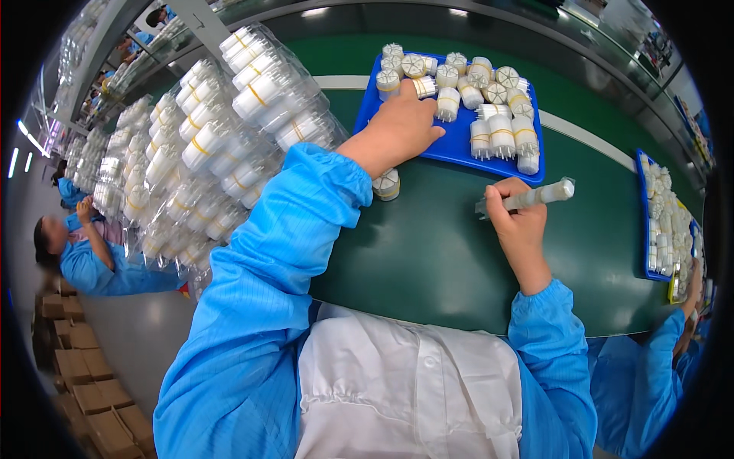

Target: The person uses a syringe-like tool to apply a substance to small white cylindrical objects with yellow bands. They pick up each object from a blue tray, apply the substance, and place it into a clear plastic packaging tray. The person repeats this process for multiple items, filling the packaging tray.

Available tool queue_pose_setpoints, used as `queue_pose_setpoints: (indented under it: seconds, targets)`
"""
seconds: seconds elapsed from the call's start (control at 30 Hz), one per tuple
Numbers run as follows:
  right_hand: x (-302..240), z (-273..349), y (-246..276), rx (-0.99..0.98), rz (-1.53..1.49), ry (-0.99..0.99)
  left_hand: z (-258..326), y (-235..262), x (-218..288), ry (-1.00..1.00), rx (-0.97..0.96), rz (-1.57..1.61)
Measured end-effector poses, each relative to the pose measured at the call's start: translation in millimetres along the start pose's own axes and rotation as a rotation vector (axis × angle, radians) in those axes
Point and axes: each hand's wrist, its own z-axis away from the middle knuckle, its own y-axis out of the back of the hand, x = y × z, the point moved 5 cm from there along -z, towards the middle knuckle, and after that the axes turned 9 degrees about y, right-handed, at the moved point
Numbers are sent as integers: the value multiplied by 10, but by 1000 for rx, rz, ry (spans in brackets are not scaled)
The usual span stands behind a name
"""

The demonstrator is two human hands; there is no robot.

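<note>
Tube (547, 193) in right hand (521, 222) | white cylinders (448, 104) in tray (455, 145) by left hand (401, 128)

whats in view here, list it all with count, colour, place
Tray: one, blue, upper middle
Cylinders: many, white, yellow-banded, in tray
Loose cylinder: one, white, below tray's left corner
Tube: one, translucent white, right of centre
Packs: many, clear with white parts, stacked left
Far tray: one, blue, right edge
Table: one, green, centre
Cartons: several, brown, lower left
Co-workers: at least two, blue-clad, either side
Apron: one, white, bottom centre
Left grip: one, blue-sleeved, at tray's left side
Right grip: one, blue-sleeved, around tube
</note>
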Motion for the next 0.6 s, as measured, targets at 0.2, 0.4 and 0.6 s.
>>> queue_pose_setpoints:
  seconds: [0.2,0.4,0.6]
  targets:
    - [-25,-16,84,43,-27,15,705,413,448,-308,238,381]
    - [-126,-45,102,54,-152,-53,1029,-364,490,-210,11,552]
    - [-75,-5,58,14,-125,-1,1010,-429,467,-190,-19,563]
